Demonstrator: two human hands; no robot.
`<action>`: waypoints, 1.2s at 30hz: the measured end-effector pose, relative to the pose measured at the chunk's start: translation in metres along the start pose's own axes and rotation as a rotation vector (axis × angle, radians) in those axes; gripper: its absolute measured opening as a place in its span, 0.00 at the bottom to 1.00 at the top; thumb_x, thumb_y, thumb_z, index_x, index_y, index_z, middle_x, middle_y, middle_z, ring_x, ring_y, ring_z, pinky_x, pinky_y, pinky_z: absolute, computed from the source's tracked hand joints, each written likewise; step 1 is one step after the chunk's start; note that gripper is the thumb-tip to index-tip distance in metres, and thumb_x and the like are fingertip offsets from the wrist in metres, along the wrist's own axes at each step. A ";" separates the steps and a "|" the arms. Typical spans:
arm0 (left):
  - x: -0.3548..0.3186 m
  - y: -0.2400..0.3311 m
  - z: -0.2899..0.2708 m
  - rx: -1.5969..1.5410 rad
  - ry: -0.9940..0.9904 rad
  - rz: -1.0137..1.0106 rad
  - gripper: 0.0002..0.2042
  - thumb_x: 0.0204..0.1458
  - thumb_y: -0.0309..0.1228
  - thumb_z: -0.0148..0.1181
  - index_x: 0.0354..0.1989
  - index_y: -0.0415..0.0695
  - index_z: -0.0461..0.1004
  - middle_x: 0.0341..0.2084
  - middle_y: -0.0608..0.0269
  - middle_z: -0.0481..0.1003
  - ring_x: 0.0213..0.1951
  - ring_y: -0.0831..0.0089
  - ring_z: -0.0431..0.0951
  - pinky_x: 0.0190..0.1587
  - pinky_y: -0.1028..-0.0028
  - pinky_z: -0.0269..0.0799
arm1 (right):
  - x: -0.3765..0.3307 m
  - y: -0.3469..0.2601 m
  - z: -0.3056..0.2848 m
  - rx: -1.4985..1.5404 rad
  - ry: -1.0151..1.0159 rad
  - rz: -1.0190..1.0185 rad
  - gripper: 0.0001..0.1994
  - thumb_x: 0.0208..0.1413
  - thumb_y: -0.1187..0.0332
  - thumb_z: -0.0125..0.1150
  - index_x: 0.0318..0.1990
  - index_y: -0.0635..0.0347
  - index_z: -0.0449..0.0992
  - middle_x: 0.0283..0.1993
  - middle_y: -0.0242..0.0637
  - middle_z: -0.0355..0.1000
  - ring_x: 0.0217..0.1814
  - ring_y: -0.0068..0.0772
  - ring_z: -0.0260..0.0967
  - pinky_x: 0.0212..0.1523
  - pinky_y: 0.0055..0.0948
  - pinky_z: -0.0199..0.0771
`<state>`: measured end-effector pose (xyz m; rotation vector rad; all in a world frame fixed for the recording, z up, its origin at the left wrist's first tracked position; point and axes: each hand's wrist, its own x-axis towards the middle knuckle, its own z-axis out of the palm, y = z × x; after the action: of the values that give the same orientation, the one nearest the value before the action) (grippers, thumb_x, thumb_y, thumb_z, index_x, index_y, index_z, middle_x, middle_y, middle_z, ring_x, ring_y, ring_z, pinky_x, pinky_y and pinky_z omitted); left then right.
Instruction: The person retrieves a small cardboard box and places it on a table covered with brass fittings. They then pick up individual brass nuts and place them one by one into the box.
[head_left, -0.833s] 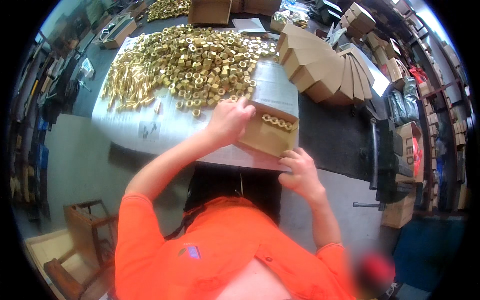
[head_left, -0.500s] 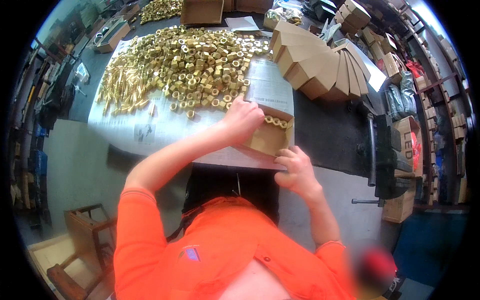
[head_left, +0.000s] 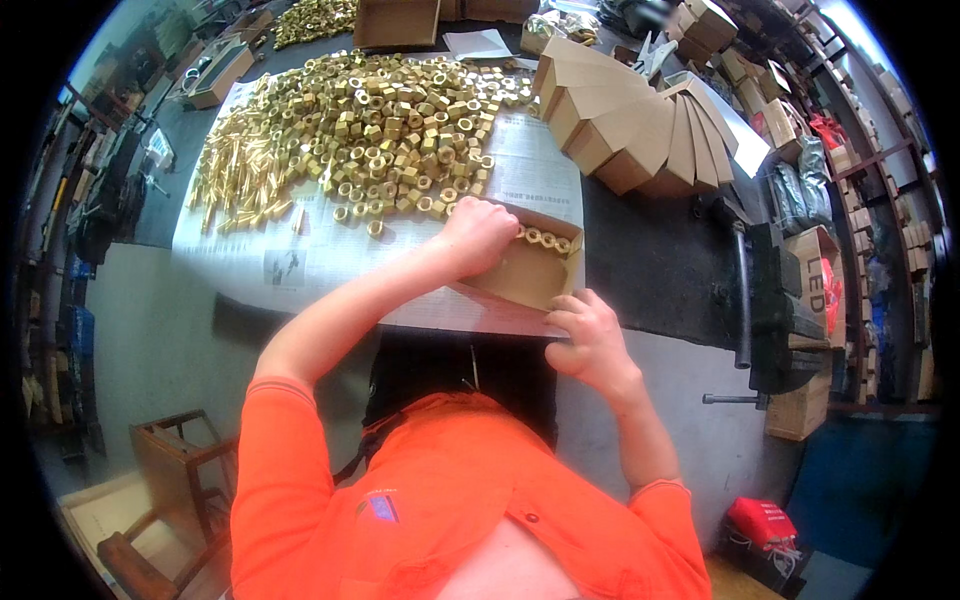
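Note:
An open cardboard box (head_left: pixel 528 277) lies at the near right part of a paper-covered bench. Along its far wall runs a short row of brass hex nuts (head_left: pixel 547 240). My left hand (head_left: pixel 480 236) is closed over the left end of this row, at the box's far left side; its fingertips are turned away, and what they hold is hidden. My right hand (head_left: pixel 592 338) has its bent fingers on the box's near right corner. Beyond my left hand spreads a big heap of loose brass nuts (head_left: pixel 400 125), with slender brass pins (head_left: pixel 240 170) at its left.
A fan of folded cardboard boxes (head_left: pixel 630 135) stands at the far right of the paper. Right of it, a dark vise (head_left: pixel 775 310) juts from the bench edge. A wooden chair (head_left: pixel 180 480) is behind my left side. Shelves line both sides.
My left hand has shifted slightly left, and a bit more of the nut row shows beside it. My right hand stays at the box corner. The view has moved a little.

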<state>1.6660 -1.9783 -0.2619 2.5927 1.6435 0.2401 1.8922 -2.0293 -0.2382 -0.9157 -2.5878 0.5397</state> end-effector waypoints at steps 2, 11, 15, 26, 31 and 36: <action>0.000 -0.002 0.003 -0.008 0.015 0.010 0.05 0.35 0.24 0.57 0.24 0.42 0.72 0.23 0.56 0.74 0.29 0.60 0.76 0.32 0.65 0.72 | 0.000 0.000 0.000 -0.004 0.000 -0.001 0.14 0.26 0.71 0.54 0.27 0.64 0.77 0.36 0.39 0.73 0.37 0.43 0.65 0.40 0.34 0.70; -0.016 -0.009 -0.014 -0.003 0.161 0.071 0.05 0.38 0.26 0.57 0.26 0.43 0.72 0.26 0.58 0.73 0.27 0.61 0.76 0.30 0.66 0.72 | 0.002 -0.003 0.002 0.000 0.011 0.006 0.14 0.26 0.72 0.54 0.27 0.64 0.76 0.36 0.40 0.72 0.37 0.43 0.65 0.39 0.35 0.70; -0.066 -0.031 -0.044 -0.190 0.451 -0.197 0.05 0.47 0.30 0.58 0.30 0.43 0.74 0.24 0.59 0.73 0.26 0.60 0.75 0.27 0.66 0.69 | 0.000 -0.003 0.003 0.002 0.003 0.019 0.14 0.26 0.73 0.55 0.28 0.64 0.76 0.38 0.39 0.72 0.39 0.44 0.66 0.38 0.35 0.69; -0.136 -0.072 0.024 -0.118 0.423 -0.689 0.17 0.44 0.39 0.61 0.40 0.43 0.72 0.28 0.58 0.75 0.29 0.59 0.76 0.30 0.63 0.69 | 0.006 -0.007 0.001 -0.006 -0.025 -0.004 0.14 0.26 0.72 0.54 0.27 0.63 0.76 0.37 0.39 0.72 0.36 0.44 0.65 0.37 0.35 0.70; -0.134 -0.067 0.027 -0.238 0.521 -0.626 0.14 0.46 0.36 0.60 0.39 0.41 0.72 0.29 0.57 0.75 0.28 0.60 0.76 0.29 0.65 0.70 | 0.006 -0.011 0.001 -0.016 -0.027 0.004 0.14 0.26 0.72 0.54 0.28 0.62 0.76 0.37 0.38 0.72 0.36 0.43 0.65 0.38 0.34 0.70; -0.142 -0.027 -0.001 -0.726 0.545 -0.524 0.13 0.45 0.27 0.62 0.39 0.37 0.73 0.26 0.58 0.75 0.22 0.76 0.73 0.27 0.78 0.69 | 0.003 -0.016 -0.010 -0.033 -0.063 0.090 0.18 0.25 0.71 0.54 0.32 0.61 0.77 0.44 0.43 0.70 0.44 0.47 0.65 0.46 0.37 0.68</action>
<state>1.5822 -2.0948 -0.2783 1.5768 1.8276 1.2968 1.8856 -2.0360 -0.2222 -1.0468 -2.6287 0.5595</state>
